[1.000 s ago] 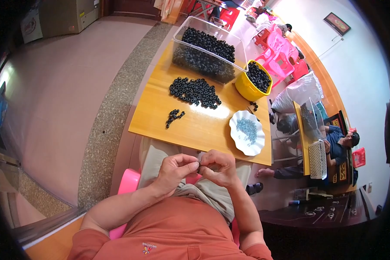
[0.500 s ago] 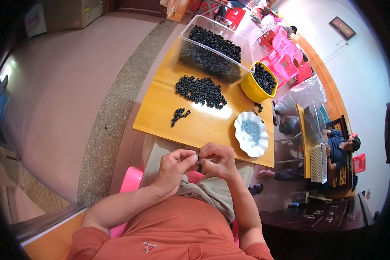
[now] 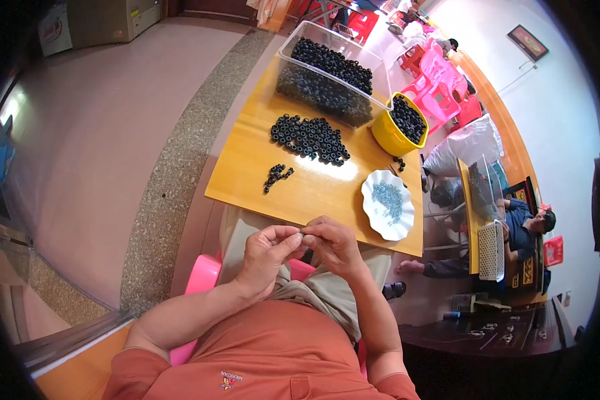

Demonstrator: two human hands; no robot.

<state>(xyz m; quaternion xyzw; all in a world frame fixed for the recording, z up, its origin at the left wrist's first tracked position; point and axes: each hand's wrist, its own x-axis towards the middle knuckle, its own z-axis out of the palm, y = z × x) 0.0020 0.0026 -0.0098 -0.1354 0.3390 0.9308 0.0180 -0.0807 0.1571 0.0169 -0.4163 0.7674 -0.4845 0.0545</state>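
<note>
My left hand (image 3: 268,253) and my right hand (image 3: 333,245) meet above my lap, just off the near edge of the wooden table (image 3: 247,193). Both are closed in a pinch, fingertip to fingertip. Whatever lies between them is too small and covered to name. Beyond them on the tabletop are a small cluster of black pieces (image 3: 277,177) and a larger spread of black ring-shaped pieces (image 3: 309,139). To the right of my hands, a white scalloped dish (image 3: 373,219) holds tiny pale-blue translucent pieces (image 3: 388,200).
A clear plastic bin (image 3: 293,93) full of black pieces stands at the far side. Beside it is a yellow tub (image 3: 388,139), also filled. A few black pieces (image 3: 399,163) lie near the tub. Another person (image 3: 521,220) sits at a separate table on the right.
My right fingers have drawn together, going from curled over to a flatter pinch against the left fingertips. The things on the table have stayed put.
</note>
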